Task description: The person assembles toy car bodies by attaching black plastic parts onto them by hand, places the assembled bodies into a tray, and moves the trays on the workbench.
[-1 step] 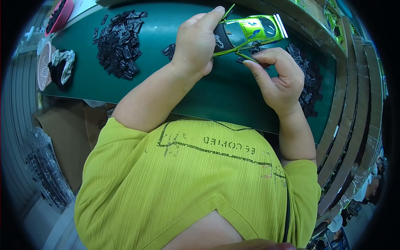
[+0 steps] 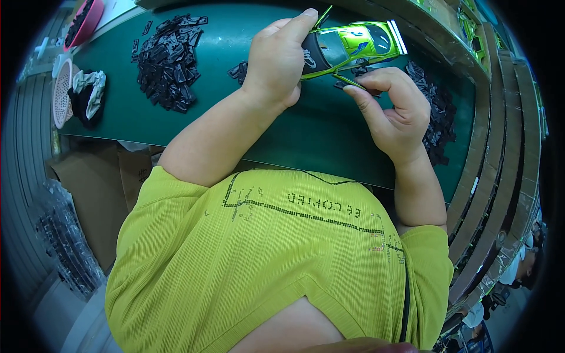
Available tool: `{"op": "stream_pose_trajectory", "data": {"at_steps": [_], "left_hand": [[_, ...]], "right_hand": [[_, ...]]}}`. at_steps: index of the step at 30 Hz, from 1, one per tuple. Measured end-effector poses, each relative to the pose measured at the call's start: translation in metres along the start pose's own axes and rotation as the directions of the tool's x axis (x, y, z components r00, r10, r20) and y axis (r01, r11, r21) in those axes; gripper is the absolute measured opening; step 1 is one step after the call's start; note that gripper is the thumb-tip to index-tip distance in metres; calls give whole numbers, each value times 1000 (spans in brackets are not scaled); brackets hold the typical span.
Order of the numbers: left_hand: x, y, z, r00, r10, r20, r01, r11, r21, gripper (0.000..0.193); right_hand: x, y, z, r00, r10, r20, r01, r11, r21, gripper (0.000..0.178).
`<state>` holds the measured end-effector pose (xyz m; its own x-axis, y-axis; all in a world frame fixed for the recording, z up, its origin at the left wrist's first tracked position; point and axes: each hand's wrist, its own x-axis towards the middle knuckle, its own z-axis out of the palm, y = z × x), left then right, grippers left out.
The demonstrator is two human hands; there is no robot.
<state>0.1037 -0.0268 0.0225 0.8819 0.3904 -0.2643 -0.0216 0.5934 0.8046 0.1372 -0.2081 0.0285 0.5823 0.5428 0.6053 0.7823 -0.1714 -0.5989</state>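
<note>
A shiny lime-green toy car (image 2: 356, 42) with a dark roof is held above the green table. My left hand (image 2: 275, 62) is closed round one end of it and hides that end. Both side doors stand swung out from the body. Thumb and forefinger of my right hand (image 2: 401, 115) are closed at the tip of the near car door (image 2: 346, 80). A few small black plastic parts (image 2: 238, 72) lie beside my left wrist. Behind my right hand spreads a heap of black plastic parts (image 2: 441, 115), partly covered by it.
A larger heap of black parts (image 2: 169, 65) lies on the left of the green table (image 2: 226, 29). At the left edge are a pink basket (image 2: 63, 97) with cloths (image 2: 88, 97) and a pink bowl (image 2: 88, 26). Cardboard trays (image 2: 500, 141) line the right side.
</note>
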Motion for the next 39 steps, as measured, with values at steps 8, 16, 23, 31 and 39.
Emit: {"op": "stream_pose_trajectory", "data": {"at_steps": [8,16,23,31,39], "left_hand": [[-2,-4,0,1000,0,5,0,1000,-6,33],[-3,-11,3,1000,18,-22,-17,999,44,28],[-5,-10,3,1000,-17,-4,17,997,79,31],[-16,-5,8,985,-8,172,-49,944,328,42],[-5,-4,1,973,-65,222,-20,934,357,46]], "right_hand": [[0,-2,-3,998,-62,22,62,998,26,16],[2,-4,2,997,-42,60,45,998,-52,14],[-3,-2,4,990,-22,138,42,989,-139,16],[10,-19,-6,977,-11,214,107,892,-439,85],[8,-4,-14,955,-13,296,150,882,-447,68]]}}
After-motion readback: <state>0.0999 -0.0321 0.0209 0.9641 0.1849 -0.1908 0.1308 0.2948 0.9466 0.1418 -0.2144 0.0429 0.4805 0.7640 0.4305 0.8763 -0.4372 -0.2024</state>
